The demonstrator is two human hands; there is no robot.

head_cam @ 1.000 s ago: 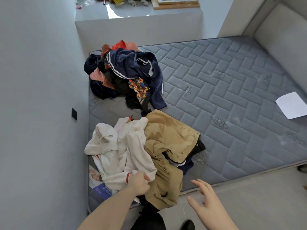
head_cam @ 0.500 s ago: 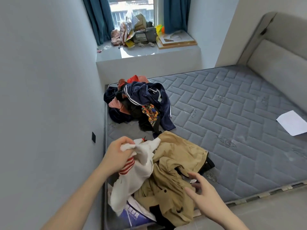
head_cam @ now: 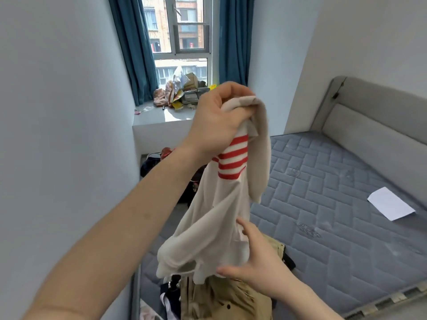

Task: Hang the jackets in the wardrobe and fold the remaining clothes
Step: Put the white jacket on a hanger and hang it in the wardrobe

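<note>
The left hand [head_cam: 217,121] is raised high over the near left corner of the bed [head_cam: 335,215], its fingers [head_cam: 233,93] curled tight round a bunched end of a cream garment [head_cam: 215,227] with a red-and-white striped band [head_cam: 232,158]; the cloth hangs free below the fist, clear of the mattress. The right hand [head_cam: 256,262] is lower, fingers fairly straight and spread, thumb out, touching the hanging hem from the side without closing on it. Under the garment, at the near edge of the bed, lies a tan jacket [head_cam: 221,301] with darker clothes beside it, and a further dark pile [head_cam: 152,162] sits against the left edge, partly hidden by the forearm. A white sheet of paper [head_cam: 390,204] lies well apart toward the right edge. This looks like the sorting step: one piece has been lifted out to see what it is. It appears to be a light top, though I cannot tell for sure, so it most likely belongs with the folding. The next move calls for the right hand to find and pinch a second edge or shoulder, so the piece can be opened out flat, then laid on a bare stretch of mattress. No wardrobe is in view.
</note>
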